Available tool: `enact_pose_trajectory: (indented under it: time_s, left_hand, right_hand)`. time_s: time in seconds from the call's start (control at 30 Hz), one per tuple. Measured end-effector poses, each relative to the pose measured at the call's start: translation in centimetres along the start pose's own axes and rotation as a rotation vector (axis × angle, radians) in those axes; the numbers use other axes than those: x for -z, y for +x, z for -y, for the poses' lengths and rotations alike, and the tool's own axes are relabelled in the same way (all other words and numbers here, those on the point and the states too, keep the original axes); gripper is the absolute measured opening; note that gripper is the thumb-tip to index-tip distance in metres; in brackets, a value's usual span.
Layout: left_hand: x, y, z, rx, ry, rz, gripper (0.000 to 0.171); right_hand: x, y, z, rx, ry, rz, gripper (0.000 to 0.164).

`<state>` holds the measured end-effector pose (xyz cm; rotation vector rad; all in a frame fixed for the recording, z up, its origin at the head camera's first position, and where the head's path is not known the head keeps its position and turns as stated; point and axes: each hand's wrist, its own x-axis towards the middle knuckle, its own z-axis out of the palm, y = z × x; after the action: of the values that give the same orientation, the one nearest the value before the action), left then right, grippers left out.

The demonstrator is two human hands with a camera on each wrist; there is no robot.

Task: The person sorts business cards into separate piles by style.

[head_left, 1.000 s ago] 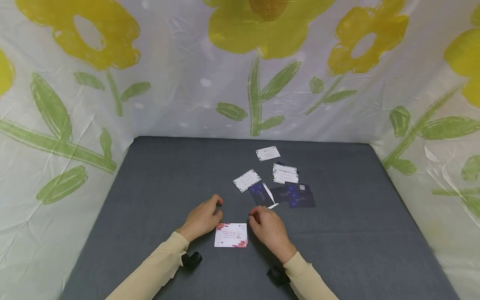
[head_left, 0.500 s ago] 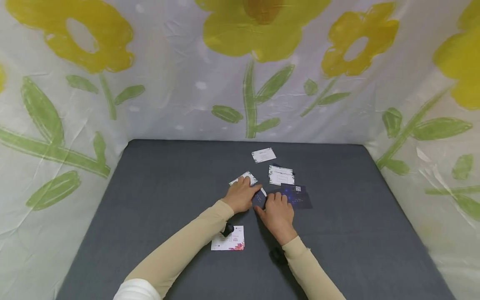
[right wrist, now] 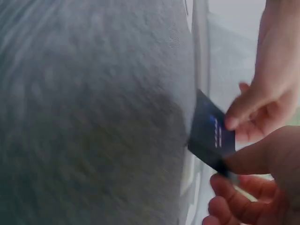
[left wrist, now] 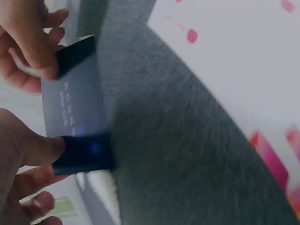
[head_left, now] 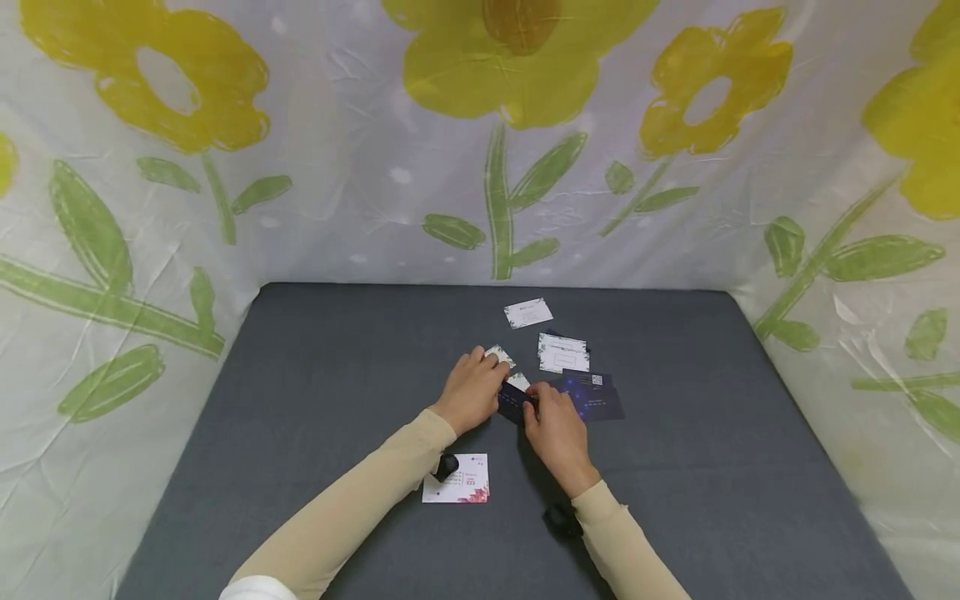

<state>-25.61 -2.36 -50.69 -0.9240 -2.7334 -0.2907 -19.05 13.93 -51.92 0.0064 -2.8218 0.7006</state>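
Observation:
A dark blue business card [head_left: 515, 402] with small light print is held up between both hands, tilted over the cards at mid-table. My left hand [head_left: 471, 390] pinches its left end, thumb on the printed face, as the left wrist view shows of the card [left wrist: 77, 105]. At the other end my right hand [head_left: 558, 432] pinches it between thumb and fingers. In the right wrist view the card [right wrist: 210, 133] stands tilted between the two thumbs. Just behind it lies a white card [head_left: 519, 381], and another white card [head_left: 501, 357] is partly hidden by my left fingers.
Dark blue cards [head_left: 600, 404] lie overlapped right of my right hand. Behind them are overlapping white cards [head_left: 564, 353] and a single white card [head_left: 528, 312]. A white-and-pink stack of cards [head_left: 474, 483] lies near my left wrist. A flowered curtain [head_left: 337, 208] surrounds the grey table [head_left: 712, 467].
Both hands have moved from beside the white-and-pink cards to the blue cards; the right moved less. They have taken hold of a dark blue card and raised it, uncovering more of a white card.

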Motion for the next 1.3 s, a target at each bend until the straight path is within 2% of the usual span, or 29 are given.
enact_pose_trajectory:
  time_s: [0.13, 0.23, 0.33, 0.47, 0.6, 0.73, 0.9, 1.13, 1.3]
  left_hand:
    - [1.7, -1.0, 0.1, 0.005, -0.062, -0.053, 0.005]
    - [2.7, -2.0, -0.7, 0.01, -0.117, -0.05, 0.004]
    - [3.2, -3.0, -2.1, 0.007, -0.2, -0.02, 0.006]
    - [2.5, -4.2, -4.0, -0.006, -0.299, 0.064, 0.007]
    - [1.3, -5.3, -5.5, -0.009, -0.305, 0.14, 0.008]
    - [0.2, -5.8, -6.3, -0.031, -0.243, 0.153, 0.011]
    - [-0.7, -5.7, -6.8, -0.025, -0.183, 0.121, 0.014]
    - [-1.2, -6.1, -7.6, -0.006, -0.141, 0.099, 0.018]
    - [-1.4, -6.2, -7.8, 0.003, -0.067, 0.049, 0.018]
  right_hand:
    - [1.7, 0.1, -0.4, 0.012, 0.187, -0.01, 0.011]
    - [3.3, -0.2, -0.9, -0.021, 0.315, 0.053, 0.008]
    - [4.9, -1.0, -1.8, -0.064, 0.388, 0.138, 0.005]
    - [6.3, -2.5, -3.6, -0.07, 0.42, 0.257, 0.003]
    - [6.0, -4.2, -5.5, -0.044, 0.434, 0.339, 0.005]
    - [5.1, -4.9, -6.4, -0.027, 0.381, 0.329, 0.006]
    - [4.3, -5.1, -6.4, 0.016, 0.226, 0.237, 0.013]
    - [3.2, -5.7, -6.2, 0.084, 0.114, 0.158, 0.018]
    - [3.0, -5.6, -5.9, 0.121, 0.06, 0.13, 0.019]
